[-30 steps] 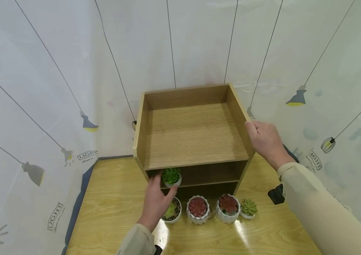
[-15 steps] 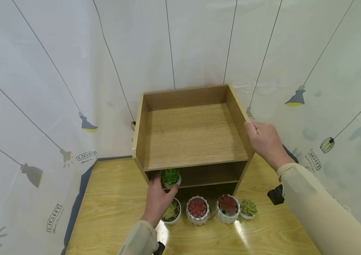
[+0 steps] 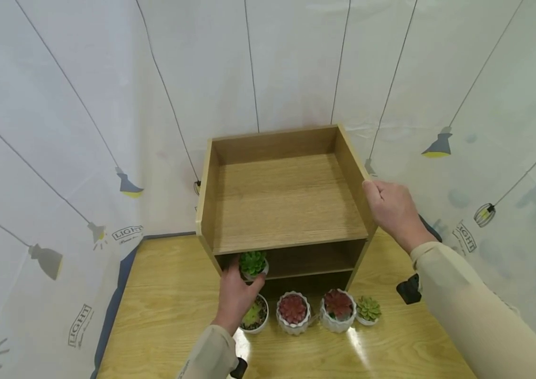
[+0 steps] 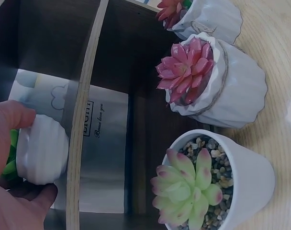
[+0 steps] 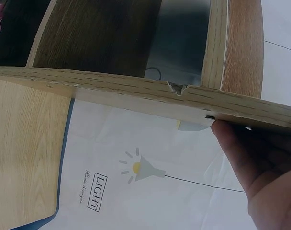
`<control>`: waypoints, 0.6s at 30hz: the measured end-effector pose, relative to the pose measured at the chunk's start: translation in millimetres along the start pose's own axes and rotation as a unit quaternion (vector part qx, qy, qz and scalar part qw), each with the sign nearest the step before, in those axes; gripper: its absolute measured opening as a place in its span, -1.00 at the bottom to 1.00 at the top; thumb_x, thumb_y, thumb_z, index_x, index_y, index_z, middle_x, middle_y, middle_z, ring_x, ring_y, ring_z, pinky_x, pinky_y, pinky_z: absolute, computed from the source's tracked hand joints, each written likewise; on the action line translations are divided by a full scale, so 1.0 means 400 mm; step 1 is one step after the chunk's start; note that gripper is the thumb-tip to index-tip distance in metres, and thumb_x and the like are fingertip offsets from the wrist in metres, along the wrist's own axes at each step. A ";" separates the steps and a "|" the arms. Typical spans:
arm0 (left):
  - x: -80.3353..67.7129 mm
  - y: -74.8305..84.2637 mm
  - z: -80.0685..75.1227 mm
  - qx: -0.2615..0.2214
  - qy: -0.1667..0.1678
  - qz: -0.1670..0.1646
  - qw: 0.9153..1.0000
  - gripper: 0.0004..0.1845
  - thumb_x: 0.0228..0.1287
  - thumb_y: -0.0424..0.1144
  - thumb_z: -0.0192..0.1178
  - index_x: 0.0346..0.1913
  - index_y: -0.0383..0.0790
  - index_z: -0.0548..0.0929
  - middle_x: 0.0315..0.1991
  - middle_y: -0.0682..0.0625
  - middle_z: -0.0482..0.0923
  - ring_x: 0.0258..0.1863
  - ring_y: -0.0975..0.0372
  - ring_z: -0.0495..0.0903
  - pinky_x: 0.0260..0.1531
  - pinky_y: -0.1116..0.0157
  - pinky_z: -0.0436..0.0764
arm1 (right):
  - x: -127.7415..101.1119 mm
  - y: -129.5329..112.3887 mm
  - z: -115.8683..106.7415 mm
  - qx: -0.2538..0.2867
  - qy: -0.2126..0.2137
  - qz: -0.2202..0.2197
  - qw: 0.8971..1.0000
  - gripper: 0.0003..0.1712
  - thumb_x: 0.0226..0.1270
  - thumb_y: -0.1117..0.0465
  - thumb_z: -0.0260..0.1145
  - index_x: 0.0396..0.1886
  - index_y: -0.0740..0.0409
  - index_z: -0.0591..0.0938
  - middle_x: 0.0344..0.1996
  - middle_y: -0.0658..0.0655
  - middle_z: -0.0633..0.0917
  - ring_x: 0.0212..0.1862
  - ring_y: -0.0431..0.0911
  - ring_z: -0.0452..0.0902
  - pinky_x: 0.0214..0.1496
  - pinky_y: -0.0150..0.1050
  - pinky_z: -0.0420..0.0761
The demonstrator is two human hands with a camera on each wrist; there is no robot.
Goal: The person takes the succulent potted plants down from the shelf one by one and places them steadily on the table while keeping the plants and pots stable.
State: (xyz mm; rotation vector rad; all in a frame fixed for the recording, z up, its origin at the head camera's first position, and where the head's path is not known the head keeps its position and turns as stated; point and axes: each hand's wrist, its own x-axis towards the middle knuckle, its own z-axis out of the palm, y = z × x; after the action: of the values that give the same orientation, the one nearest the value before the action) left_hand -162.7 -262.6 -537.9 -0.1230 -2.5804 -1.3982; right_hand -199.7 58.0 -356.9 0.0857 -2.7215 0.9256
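Your left hand (image 3: 235, 296) has its fingers curled round the small green succulent pot (image 3: 253, 265), now at the middle shelf's front edge on the wooden shelf unit (image 3: 286, 210) — placing seems underway. Next, probably seat it deeper, then release. Your right hand (image 3: 391, 208) grips the unit's side panel. Beyond your fingertips, the backdrop (image 5: 95, 191) reads "LIGHT".

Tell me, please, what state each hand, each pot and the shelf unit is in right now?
Left hand: grips the green succulent pot.
Green succulent pot: upright, at the left front of the middle shelf.
Right hand: holds the shelf unit's right side panel.
Wooden shelf unit: upright on the table, top tray bare.
Pale green succulent pot: upright on the table.
Two red succulent pots: upright, side by side.
Small green succulent pot: upright, rightmost.
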 end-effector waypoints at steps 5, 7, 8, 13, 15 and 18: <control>0.003 -0.004 0.001 -0.001 -0.003 -0.006 1.000 -0.34 0.15 -0.19 0.51 0.29 -0.31 0.52 0.08 -0.28 0.65 0.06 -0.12 0.67 0.06 -0.10 0.65 | 0.002 -0.001 0.001 -0.001 -0.001 -0.001 1.000 -0.35 0.68 -0.01 -0.20 -0.74 0.06 0.23 -0.81 -0.04 0.20 -0.70 -0.12 0.04 -0.62 -0.25 0.15; 0.004 -0.005 0.000 -0.003 -0.004 -0.008 1.000 -0.34 0.15 -0.18 0.52 0.28 -0.30 0.53 0.07 -0.26 0.66 0.05 -0.12 0.67 0.06 -0.10 0.66 | 0.002 0.000 0.000 -0.001 0.000 -0.001 1.000 -0.35 0.68 -0.01 -0.20 -0.75 0.06 0.22 -0.81 -0.05 0.20 -0.70 -0.12 0.03 -0.61 -0.25 0.15; 0.005 -0.005 0.000 -0.003 -0.004 -0.009 1.000 -0.35 0.15 -0.17 0.52 0.28 -0.29 0.54 0.06 -0.26 0.66 0.05 -0.12 0.68 0.06 -0.10 0.66 | 0.002 -0.001 0.000 0.000 0.000 -0.002 1.000 -0.35 0.68 -0.01 -0.19 -0.75 0.06 0.22 -0.80 -0.05 0.20 -0.69 -0.12 0.03 -0.61 -0.25 0.15; 0.007 -0.002 -0.003 -0.003 -0.009 -0.010 1.000 -0.33 0.14 -0.16 0.51 0.30 -0.28 0.54 0.09 -0.27 0.66 0.07 -0.13 0.66 0.08 -0.11 0.64 | 0.000 -0.002 -0.002 0.002 0.003 -0.002 1.000 -0.35 0.68 0.00 -0.19 -0.75 0.06 0.22 -0.80 -0.05 0.19 -0.69 -0.13 0.02 -0.61 -0.25 0.14; 0.008 -0.002 -0.003 -0.001 -0.010 -0.010 1.000 -0.32 0.15 -0.16 0.51 0.31 -0.28 0.53 0.10 -0.27 0.66 0.08 -0.13 0.66 0.08 -0.11 0.64 | 0.000 -0.003 -0.002 0.002 0.004 -0.003 1.000 -0.35 0.67 0.00 -0.19 -0.76 0.06 0.22 -0.80 -0.05 0.19 -0.69 -0.13 0.01 -0.61 -0.26 0.13; 0.009 -0.003 -0.003 0.000 -0.010 -0.010 1.000 -0.30 0.15 -0.16 0.52 0.33 -0.28 0.52 0.11 -0.27 0.65 0.09 -0.13 0.66 0.09 -0.11 0.64 | 0.001 -0.003 -0.002 0.001 0.007 -0.005 1.000 -0.35 0.67 0.01 -0.19 -0.76 0.06 0.22 -0.80 -0.04 0.19 -0.69 -0.13 0.01 -0.61 -0.26 0.13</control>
State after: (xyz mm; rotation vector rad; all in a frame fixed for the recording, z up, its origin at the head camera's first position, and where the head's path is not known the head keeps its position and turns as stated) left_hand -166.1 -264.1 -537.4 -0.1113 -2.6046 -1.4102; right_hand -199.8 57.6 -355.7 0.0918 -2.7059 0.9217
